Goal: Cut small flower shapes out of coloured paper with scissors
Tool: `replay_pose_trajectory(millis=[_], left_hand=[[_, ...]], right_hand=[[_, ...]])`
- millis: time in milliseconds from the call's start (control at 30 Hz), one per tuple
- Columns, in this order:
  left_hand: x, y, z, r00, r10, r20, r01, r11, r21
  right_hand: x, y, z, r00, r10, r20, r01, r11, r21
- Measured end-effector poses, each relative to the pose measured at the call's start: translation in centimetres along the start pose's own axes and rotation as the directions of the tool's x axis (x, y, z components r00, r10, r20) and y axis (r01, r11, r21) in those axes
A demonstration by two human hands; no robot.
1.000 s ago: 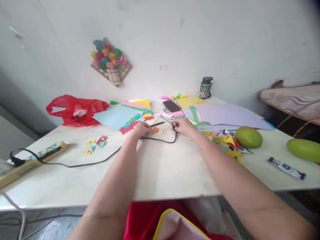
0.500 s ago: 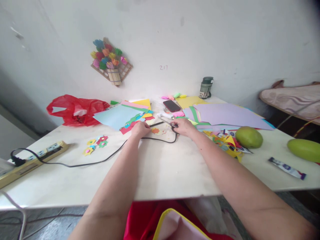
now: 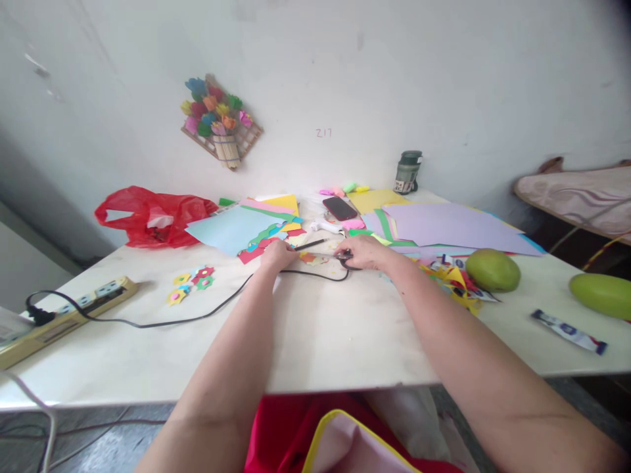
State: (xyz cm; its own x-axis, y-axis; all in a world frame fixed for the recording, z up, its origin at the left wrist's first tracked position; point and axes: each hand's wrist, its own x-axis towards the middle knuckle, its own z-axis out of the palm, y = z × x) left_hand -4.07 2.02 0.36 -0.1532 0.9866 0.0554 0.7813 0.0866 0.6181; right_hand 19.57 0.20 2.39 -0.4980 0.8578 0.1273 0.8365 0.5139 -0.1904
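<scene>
Scissors (image 3: 344,255) sit in my right hand (image 3: 367,251), well in from the front edge of the table (image 3: 345,348); my fingers curl around them and cover most of their length, so I cannot tell how far apart the blades stand. My left hand (image 3: 279,255) has its fingertips drawn close together at the near end of a small orange-and-yellow paper piece (image 3: 311,259), but whether they pinch it I cannot tell. Just behind that piece a thin black stick (image 3: 311,245) slants away from my left fingers, and the gap between my two hands is narrow. On my side, a black cord (image 3: 142,326) loops across below both hands and rises near the right one. Between my forearms, bare tabletop runs from that loop to the front edge, the widest room I have. Beyond my hands it is tight: a white device (image 3: 326,227) and a phone (image 3: 340,209) lie there, with a pale blue sheet (image 3: 227,230) to the left and a lilac sheet (image 3: 448,223) to the right. Yellow scraps (image 3: 468,301) crowd outside my right forearm, touching a green fruit (image 3: 493,270); paper flowers (image 3: 175,297) lie well apart from my left.
</scene>
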Motion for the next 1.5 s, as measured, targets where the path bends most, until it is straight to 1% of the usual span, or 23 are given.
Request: replay_pose_trajectory(millis=[200, 333, 433, 700, 900, 967, 1100, 1167, 1300, 1500], left_hand=[[-0.1, 0.1, 0.3, 0.999, 0.017, 0.047, -0.016, 1.0, -0.009], [-0.1, 0.2, 0.3, 0.996, 0.025, 0.086, -0.025, 1.0, 0.007], [0.1, 0.0, 0.4, 0.994, 0.047, 0.096, -0.046, 0.999, -0.012], [0.7, -0.8, 0.2, 0.994, 0.102, 0.022, -0.1, 0.992, -0.076], [0.3, -0.5, -0.1, 0.992, 0.115, -0.048, -0.119, 0.989, -0.092], [0.1, -0.2, -0.1, 0.994, 0.104, -0.041, -0.109, 0.985, -0.135], [-0.2, 0.2, 0.0, 0.999, 0.042, 0.032, -0.032, 0.959, -0.281], [-0.3, 0.3, 0.0, 0.999, 0.029, 0.046, -0.012, 0.943, -0.333], [-0.4, 0.3, 0.1, 0.998, 0.042, 0.051, -0.017, 0.913, -0.408], [-0.2, 0.2, 0.2, 0.996, 0.084, 0.022, -0.063, 0.872, -0.486]], right_hand=[[-0.1, -0.4, -0.3, 0.998, -0.038, 0.057, 0.043, 0.995, -0.09], [0.0, -0.2, -0.1, 0.996, -0.047, 0.077, 0.054, 0.995, -0.083], [0.0, -0.2, -0.1, 0.996, -0.046, 0.077, 0.051, 0.997, -0.066], [-0.2, -0.4, -0.5, 0.993, -0.043, 0.112, 0.051, 0.996, -0.071], [-0.4, -0.5, -0.9, 0.988, -0.041, 0.152, 0.057, 0.993, -0.103], [-0.5, -0.5, -1.1, 0.988, -0.028, 0.154, 0.043, 0.994, -0.096], [-0.5, -0.1, -1.0, 0.991, 0.0, 0.132, 0.009, 0.998, -0.068], [-0.4, 0.1, -0.8, 0.994, 0.004, 0.113, 0.002, 0.999, -0.05], [-0.2, 0.5, -0.5, 0.997, 0.009, 0.076, -0.008, 1.0, -0.015], [-0.4, 0.4, -0.5, 0.998, 0.012, 0.055, -0.012, 1.0, 0.011]])
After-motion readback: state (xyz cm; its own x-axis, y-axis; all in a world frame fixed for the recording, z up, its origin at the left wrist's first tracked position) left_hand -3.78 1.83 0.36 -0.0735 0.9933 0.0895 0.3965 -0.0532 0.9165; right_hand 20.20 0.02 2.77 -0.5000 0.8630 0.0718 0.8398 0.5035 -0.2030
